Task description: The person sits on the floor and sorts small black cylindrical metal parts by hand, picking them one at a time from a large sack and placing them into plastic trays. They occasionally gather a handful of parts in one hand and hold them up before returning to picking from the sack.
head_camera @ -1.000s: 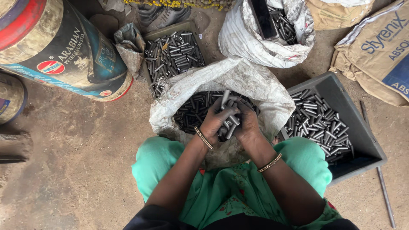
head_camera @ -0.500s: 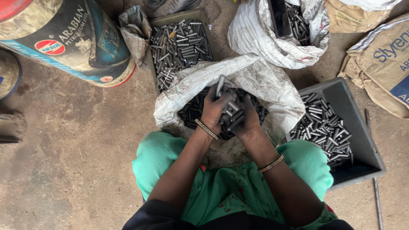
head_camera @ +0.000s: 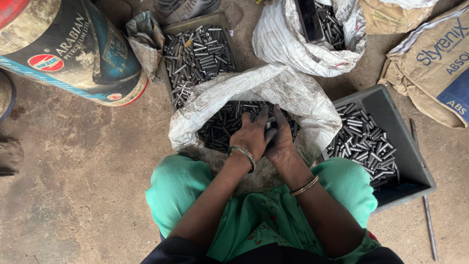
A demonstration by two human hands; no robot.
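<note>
Left hand (head_camera: 252, 136), right hand (head_camera: 280, 142) flat, fingers spread on metal pins (head_camera: 220, 127) in sack (head_camera: 273, 88); fingertips partly buried.

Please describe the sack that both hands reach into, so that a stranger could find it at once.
Start at the big drum; the white woven sack lies right of it, before the green-clad knees. Unlike the farther sack, both hands, left hand and right hand, rest inside.
</note>
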